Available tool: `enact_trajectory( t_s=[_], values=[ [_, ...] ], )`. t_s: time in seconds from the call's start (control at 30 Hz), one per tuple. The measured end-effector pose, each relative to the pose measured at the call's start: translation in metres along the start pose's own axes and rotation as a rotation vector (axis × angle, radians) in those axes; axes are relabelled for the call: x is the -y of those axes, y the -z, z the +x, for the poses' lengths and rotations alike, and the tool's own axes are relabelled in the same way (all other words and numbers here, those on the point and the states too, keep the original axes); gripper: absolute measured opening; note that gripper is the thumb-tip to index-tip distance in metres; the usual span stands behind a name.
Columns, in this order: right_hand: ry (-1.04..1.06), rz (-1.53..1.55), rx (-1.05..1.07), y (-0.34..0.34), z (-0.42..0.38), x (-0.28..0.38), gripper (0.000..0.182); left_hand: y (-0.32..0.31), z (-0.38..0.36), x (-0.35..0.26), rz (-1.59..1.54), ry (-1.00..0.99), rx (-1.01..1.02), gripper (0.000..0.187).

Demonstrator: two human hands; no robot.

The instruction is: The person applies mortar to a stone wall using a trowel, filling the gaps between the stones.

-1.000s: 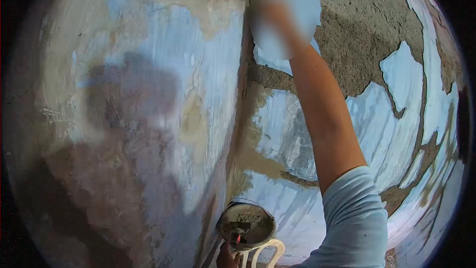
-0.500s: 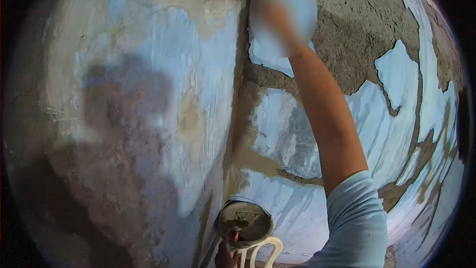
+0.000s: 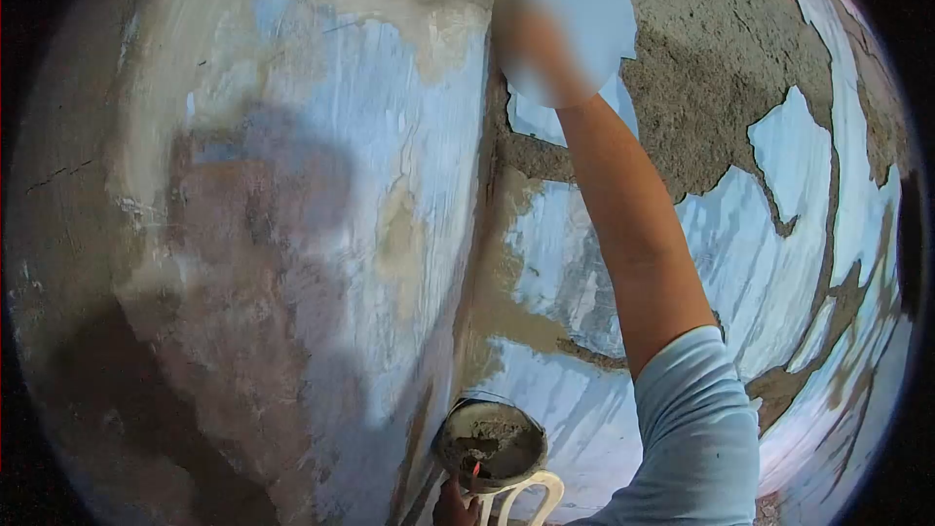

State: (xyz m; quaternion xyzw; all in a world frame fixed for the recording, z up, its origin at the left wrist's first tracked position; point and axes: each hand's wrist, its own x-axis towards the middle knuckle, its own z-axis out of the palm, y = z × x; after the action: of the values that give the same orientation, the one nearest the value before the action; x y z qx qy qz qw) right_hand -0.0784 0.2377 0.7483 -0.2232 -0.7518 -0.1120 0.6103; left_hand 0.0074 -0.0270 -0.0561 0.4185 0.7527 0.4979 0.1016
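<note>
My right hand (image 3: 539, 44) is raised against the upper wall near the inside corner. A round blur covers it, so its fingers and anything in them are hidden. Low in the view, my left hand (image 3: 456, 505) is partly visible at the near side of a dark bucket (image 3: 450, 450). Its fingers look closed beside a small red-orange piece (image 3: 475, 469) at the rim; what they hold is too small to make out. Grey wet mortar (image 3: 497, 429) lies inside the bucket.
A cream plastic chair (image 3: 551, 497) stands under or beside the bucket. Two walls meet at a vertical corner (image 3: 477, 263). The right wall has peeling pale-blue paint (image 3: 750, 234) around rough grey patches (image 3: 701, 68). Shadows fall across the stained left wall (image 3: 263, 195).
The view has shifted slightly, so the walls and bucket appear a little farther right. My right arm stays raised, with its hand still near the corner.
</note>
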Motion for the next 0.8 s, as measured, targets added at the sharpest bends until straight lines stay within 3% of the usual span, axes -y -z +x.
enact_trajectory(
  t_s=[0.1,0.4,0.5,0.63,0.8],
  values=[
    [-0.066,0.13,0.005,0.004,0.004,0.011,0.028,0.0,0.007,-0.001,0.017,-0.007,-0.005,0.08],
    [-0.056,0.03,-0.051,0.025,0.001,0.001,0.029,-0.006,0.011,0.003,0.028,-0.001,-0.002,0.084],
    [-0.045,-0.033,-0.172,0.031,-0.001,-0.011,0.026,-0.007,0.008,0.005,0.032,0.003,0.001,0.085],
    [-0.112,0.159,0.021,0.035,0.002,-0.014,0.035,-0.01,0.01,0.009,0.034,0.0,-0.003,0.087],
    [-0.095,0.161,0.007,0.007,-0.01,-0.013,0.034,-0.01,0.011,0.008,0.041,-0.003,-0.007,0.089]
  ],
)
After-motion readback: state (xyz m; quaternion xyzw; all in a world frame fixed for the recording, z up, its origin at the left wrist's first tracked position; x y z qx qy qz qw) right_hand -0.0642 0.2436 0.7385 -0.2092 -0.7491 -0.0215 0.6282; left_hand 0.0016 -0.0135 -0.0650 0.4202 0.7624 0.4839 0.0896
